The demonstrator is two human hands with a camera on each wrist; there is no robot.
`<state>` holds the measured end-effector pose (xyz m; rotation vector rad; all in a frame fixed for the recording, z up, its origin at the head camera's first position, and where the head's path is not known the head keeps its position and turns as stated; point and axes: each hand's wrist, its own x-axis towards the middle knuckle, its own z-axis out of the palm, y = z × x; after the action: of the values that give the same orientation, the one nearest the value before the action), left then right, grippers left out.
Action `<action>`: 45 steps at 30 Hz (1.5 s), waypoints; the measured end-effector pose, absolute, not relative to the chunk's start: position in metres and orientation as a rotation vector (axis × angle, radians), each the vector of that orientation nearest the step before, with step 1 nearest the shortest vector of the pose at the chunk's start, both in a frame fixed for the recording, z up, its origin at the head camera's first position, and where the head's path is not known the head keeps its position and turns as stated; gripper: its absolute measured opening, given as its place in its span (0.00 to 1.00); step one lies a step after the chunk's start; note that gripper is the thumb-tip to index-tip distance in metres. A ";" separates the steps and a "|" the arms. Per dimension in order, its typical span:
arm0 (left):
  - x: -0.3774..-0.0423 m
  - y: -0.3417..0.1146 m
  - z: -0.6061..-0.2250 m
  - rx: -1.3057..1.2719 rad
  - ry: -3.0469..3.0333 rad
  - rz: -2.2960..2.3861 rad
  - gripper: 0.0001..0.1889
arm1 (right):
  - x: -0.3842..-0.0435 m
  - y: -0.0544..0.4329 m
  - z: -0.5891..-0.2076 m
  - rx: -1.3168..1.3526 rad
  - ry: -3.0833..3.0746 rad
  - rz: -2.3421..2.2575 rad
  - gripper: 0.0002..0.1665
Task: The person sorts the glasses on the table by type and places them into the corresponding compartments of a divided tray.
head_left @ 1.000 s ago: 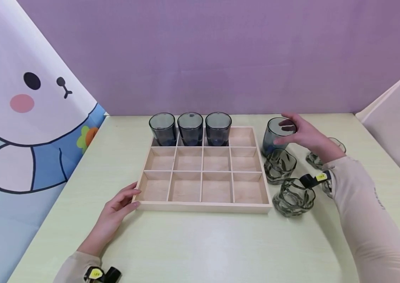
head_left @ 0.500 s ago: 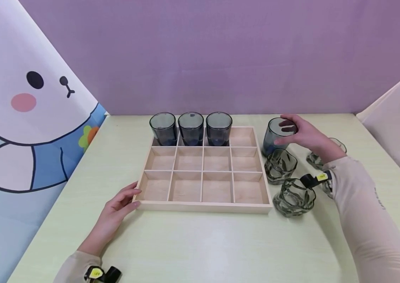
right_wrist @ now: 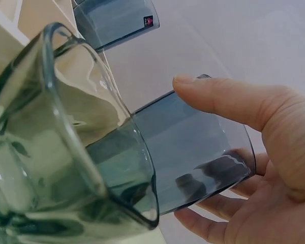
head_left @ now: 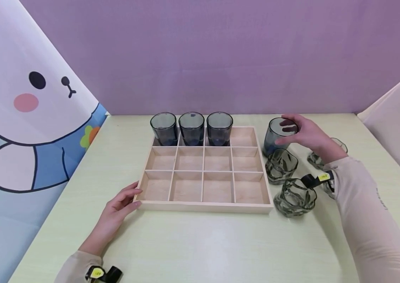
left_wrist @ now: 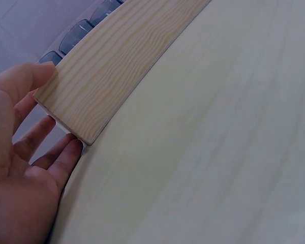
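My right hand [head_left: 309, 135] holds a smooth blue-grey drinking glass [head_left: 272, 137] near its rim, beyond the right side of a wooden compartment tray [head_left: 203, 207]. In the right wrist view, the thumb lies on one side of this glass [right_wrist: 180, 134] and the fingers on the other. At the tray's front left corner, my left hand [head_left: 115, 212] grips the wood, thumb on the front edge and fingers along the side. Three matching glasses [head_left: 191, 129] stand upright in the tray's far row, in its left compartments. The far right compartment and the two nearer rows hold nothing.
Wavy greenish glasses stand right of the tray: one [head_left: 281, 167] just in front of the held glass, another [head_left: 294, 198] nearer. Farther right, more wavy glasses [head_left: 339, 146] are partly hidden by my right arm. A purple backdrop [head_left: 221, 59] rises behind the table [head_left: 200, 243].
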<state>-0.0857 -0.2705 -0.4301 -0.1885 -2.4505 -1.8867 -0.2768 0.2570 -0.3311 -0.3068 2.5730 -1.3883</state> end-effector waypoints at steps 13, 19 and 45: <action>-0.087 -0.272 -0.430 -0.158 -2.478 -1.895 0.17 | -0.270 0.252 -0.319 -0.284 2.616 -1.398 0.56; -0.088 -0.272 -0.430 -0.163 -2.478 -1.889 0.17 | -0.270 0.249 -0.313 -0.302 2.636 -1.395 0.56; -0.089 -0.273 -0.431 -0.181 -2.459 -1.900 0.17 | -0.266 0.240 -0.295 -0.218 2.754 -1.507 0.55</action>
<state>-0.0890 -0.2728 -0.4309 -0.1811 -2.4595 -1.8996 -0.2660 0.2398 -0.2948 -0.2182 2.7541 -1.5066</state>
